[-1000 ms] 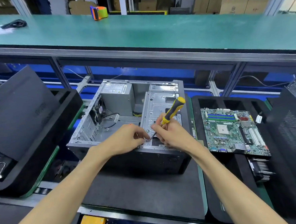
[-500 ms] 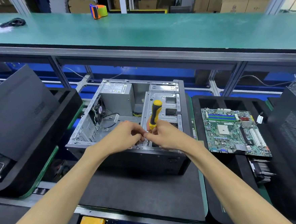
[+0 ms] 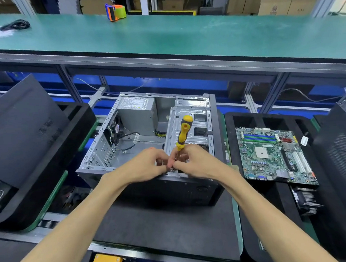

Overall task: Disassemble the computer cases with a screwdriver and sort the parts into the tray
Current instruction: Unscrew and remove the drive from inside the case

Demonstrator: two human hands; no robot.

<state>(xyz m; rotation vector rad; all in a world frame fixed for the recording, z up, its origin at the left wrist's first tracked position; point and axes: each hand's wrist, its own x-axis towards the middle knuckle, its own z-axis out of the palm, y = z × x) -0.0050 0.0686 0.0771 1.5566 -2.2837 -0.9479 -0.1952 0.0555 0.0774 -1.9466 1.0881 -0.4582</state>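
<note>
Standing upright, yellow-black screwdriver (image 3: 183, 132), gutted computer case (image 3: 148, 144)

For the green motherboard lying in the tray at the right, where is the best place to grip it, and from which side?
Probably by its two long bare edges, coming from above. The motherboard lies flat, component side up, in the black tray, so the top is crowded with slots and chips; pinching only the rims avoids pressing on them.

Bare matt grey sheet-metal computer case (image 3: 147, 132), glossy yellow-and-black plastic screwdriver (image 3: 184, 131) handle
</note>
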